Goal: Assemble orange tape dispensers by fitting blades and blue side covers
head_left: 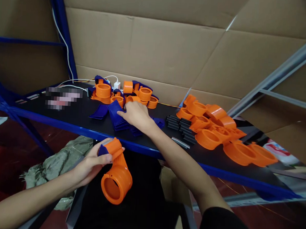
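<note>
My left hand point(93, 164) is closed around the upper end of an orange plastic tape dispenser point(117, 185), held in front of the shelf edge. A dark blue piece shows at its top, by my fingers, and its round ring hangs downward. My right hand point(137, 115) reaches over the black shelf to a fanned stack of flat dark blue pieces point(118, 117). Its thumb lies against the upper pieces and the other fingers are curled, partly hidden. A smaller pile of blue pieces point(100, 112) lies just left of the stack.
Behind my right hand stand several orange dispensers with blue parts point(103, 90). Further right lie black ribbed strips point(182, 126), metal strips point(180, 142) and a heap of orange dispensers point(208, 138). A white charger point(116, 84) with cables sits by the cardboard wall point(146, 48).
</note>
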Demonstrator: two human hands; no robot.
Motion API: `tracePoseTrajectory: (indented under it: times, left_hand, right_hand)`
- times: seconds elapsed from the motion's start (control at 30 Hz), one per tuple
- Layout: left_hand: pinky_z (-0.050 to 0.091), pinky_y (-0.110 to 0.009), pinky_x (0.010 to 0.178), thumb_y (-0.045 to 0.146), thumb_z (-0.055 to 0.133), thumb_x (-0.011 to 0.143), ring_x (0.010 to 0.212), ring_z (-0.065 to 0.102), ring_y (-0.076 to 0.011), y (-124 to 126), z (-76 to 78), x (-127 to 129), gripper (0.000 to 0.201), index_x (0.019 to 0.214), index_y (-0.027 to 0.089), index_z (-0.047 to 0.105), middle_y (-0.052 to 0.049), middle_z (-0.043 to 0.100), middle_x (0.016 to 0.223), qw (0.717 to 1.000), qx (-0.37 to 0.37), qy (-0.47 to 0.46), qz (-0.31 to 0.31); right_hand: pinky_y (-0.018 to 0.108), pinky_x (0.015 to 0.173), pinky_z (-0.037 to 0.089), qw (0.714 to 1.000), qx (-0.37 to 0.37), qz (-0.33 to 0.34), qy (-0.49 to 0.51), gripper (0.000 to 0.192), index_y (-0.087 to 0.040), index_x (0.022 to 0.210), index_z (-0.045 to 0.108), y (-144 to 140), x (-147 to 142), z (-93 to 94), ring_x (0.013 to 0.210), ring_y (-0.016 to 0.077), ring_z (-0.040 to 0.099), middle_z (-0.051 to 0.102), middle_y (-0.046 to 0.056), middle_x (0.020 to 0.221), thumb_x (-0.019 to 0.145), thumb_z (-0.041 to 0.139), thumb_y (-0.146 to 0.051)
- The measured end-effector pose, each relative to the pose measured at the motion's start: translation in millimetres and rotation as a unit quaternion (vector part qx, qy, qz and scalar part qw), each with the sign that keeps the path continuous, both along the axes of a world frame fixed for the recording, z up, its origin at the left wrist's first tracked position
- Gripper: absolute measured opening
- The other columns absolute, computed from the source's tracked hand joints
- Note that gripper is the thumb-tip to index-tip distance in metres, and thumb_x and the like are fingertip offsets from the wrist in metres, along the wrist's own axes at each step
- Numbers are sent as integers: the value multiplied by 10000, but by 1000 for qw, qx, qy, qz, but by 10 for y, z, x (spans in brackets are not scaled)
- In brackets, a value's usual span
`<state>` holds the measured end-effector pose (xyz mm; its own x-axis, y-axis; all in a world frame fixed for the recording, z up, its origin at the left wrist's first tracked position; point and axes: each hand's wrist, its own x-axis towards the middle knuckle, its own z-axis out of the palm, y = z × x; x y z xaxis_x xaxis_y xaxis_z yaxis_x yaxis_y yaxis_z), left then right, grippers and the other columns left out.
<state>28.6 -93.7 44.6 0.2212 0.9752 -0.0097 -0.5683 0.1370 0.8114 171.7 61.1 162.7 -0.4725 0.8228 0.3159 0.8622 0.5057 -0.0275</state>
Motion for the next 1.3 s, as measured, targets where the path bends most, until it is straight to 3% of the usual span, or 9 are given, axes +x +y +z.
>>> tracePoseTrajectory:
  times: [0.13, 0.33, 0.5, 0.6, 0.7, 0.83, 1.13, 1.3]
  left_hand:
    - [508, -470, 927, 314, 741, 837, 1177, 642, -372, 13, -44, 7, 401, 1208, 201, 638, -154, 725, 1199, 1000, -6, -1, 7]
    - [530, -472, 920, 364, 681, 890, 1086, 685, -329, -15, 25, 95, 309, 1146, 196, 643, -132, 722, 1187, 999, -13, -29, -17]
    - [563, -466, 862, 519, 615, 898, 896, 741, -317, -22, 142, 110, 414, 1035, 133, 671, -143, 763, 928, 994, -86, -51, -39]
    - [568, -454, 859, 545, 599, 899, 834, 749, -289, -16, 136, 120, 418, 1028, 154, 676, -104, 766, 854, 990, -113, -82, -36]
    - [551, -444, 901, 571, 570, 905, 877, 746, -294, -18, 136, 161, 452, 1054, 164, 699, -99, 779, 898, 987, -115, -101, -50]
    - [506, -454, 984, 594, 528, 917, 1012, 720, -318, -32, 189, 225, 535, 1177, 157, 693, -99, 786, 994, 987, -106, -112, -41]
    - [482, -457, 1017, 560, 522, 940, 1081, 696, -307, -51, 186, 238, 537, 1312, 183, 612, -117, 746, 1171, 992, -80, -89, -32]
    - [475, -428, 1013, 341, 697, 883, 1084, 671, -264, -86, 112, 232, 457, 1303, 226, 560, -73, 712, 1173, 998, -40, -19, 51]
  right_hand:
    - [395, 821, 510, 1000, -8, 2, 3, 327, -127, 1008, 728, 99, -12, 2, 964, 311, 679, 721, 163, 1013, 808, 751, -385]
    - [364, 838, 484, 999, 15, 8, 46, 227, -133, 1032, 710, 19, 26, 59, 986, 276, 668, 716, 150, 1044, 923, 561, -266]
    - [315, 845, 489, 968, 119, 137, 172, 212, -149, 1046, 660, -452, 310, 20, 939, 206, 666, 715, 94, 1023, 984, 487, -254]
    - [316, 865, 510, 941, 166, 233, 179, 154, -158, 1034, 652, -857, 605, -173, 951, 194, 668, 720, 89, 997, 980, 520, -216]
    - [317, 824, 542, 935, 175, 271, 145, 149, -176, 1039, 653, -1182, 844, -399, 926, 192, 678, 717, 81, 936, 961, 532, -140]
    - [325, 811, 571, 940, 170, 272, 119, 172, -179, 1063, 651, -1381, 963, -565, 901, 198, 696, 719, 84, 943, 946, 549, -104]
    - [331, 756, 578, 942, 179, 252, 129, 216, -195, 1053, 667, -1466, 1061, -713, 864, 204, 696, 717, 81, 910, 917, 561, -65]
    - [325, 670, 562, 945, 184, 225, 147, 194, -190, 998, 655, -1533, 1053, -880, 723, 183, 649, 675, 63, 812, 899, 570, -46]
